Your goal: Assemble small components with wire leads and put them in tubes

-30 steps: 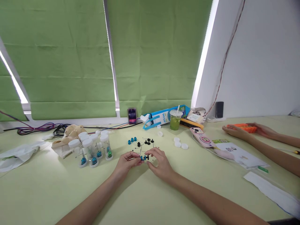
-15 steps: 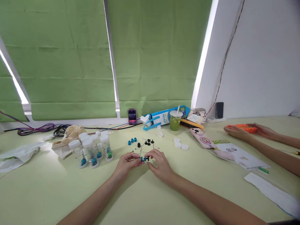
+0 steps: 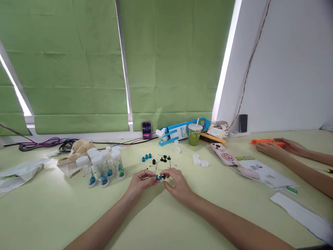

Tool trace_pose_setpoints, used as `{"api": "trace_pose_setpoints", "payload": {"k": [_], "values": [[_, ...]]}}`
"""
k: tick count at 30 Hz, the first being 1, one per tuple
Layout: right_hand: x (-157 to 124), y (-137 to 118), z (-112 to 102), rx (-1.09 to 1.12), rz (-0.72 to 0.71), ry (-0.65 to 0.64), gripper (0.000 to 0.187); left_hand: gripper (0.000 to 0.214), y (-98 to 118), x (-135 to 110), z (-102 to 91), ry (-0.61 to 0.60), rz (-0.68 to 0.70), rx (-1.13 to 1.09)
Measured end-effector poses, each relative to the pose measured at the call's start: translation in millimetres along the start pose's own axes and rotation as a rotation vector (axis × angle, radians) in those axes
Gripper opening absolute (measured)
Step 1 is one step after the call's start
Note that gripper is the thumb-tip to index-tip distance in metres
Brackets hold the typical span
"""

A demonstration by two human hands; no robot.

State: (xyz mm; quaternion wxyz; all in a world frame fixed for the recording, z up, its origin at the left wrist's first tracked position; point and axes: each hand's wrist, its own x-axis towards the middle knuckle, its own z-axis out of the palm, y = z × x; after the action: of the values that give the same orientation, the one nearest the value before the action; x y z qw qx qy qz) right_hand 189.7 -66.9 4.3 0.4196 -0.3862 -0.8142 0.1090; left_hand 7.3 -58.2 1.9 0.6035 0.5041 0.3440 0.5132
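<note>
My left hand (image 3: 142, 182) is closed in a pinch on a small blue metal part (image 3: 158, 177), with thin wire-like pieces showing by its fingers. Against the blue part's right side sits a small black knob-like part (image 3: 163, 176), which the fingertips of my right hand (image 3: 178, 184) grip. Just beyond my hands, several black parts (image 3: 164, 159) and a few blue caps (image 3: 146, 156) lie on the table with thin metal rods. The fine detail of the held pieces is too small to make out.
Clear tubes with white lids (image 3: 100, 170) stand left of my hands. White caps (image 3: 197, 161), a green drink cup (image 3: 194, 134), a blue bag (image 3: 179, 132) and a pink phone (image 3: 225, 154) lie to the right. Another person's hands (image 3: 273, 147) touch an orange object (image 3: 260, 141).
The black part and the blue part sit slightly closer together between my hands. At the right, the other person's hands have shifted on the orange object, which now lies lower.
</note>
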Motion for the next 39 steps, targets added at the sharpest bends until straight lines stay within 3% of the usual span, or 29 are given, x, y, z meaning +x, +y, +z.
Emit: {"api": "trace_pose_setpoints", "payload": {"k": [30,39], "values": [[-1.3,-1.1,-0.6,-0.019,0.027,-0.034,0.032,0.015,1.4,0.2,-0.2,-0.002,0.012,0.024],[0.2,-4.8,-3.5,-0.035,-0.007,0.084,0.038,0.017,4.4,-1.3,2.2,0.021,-0.002,0.011]]}}
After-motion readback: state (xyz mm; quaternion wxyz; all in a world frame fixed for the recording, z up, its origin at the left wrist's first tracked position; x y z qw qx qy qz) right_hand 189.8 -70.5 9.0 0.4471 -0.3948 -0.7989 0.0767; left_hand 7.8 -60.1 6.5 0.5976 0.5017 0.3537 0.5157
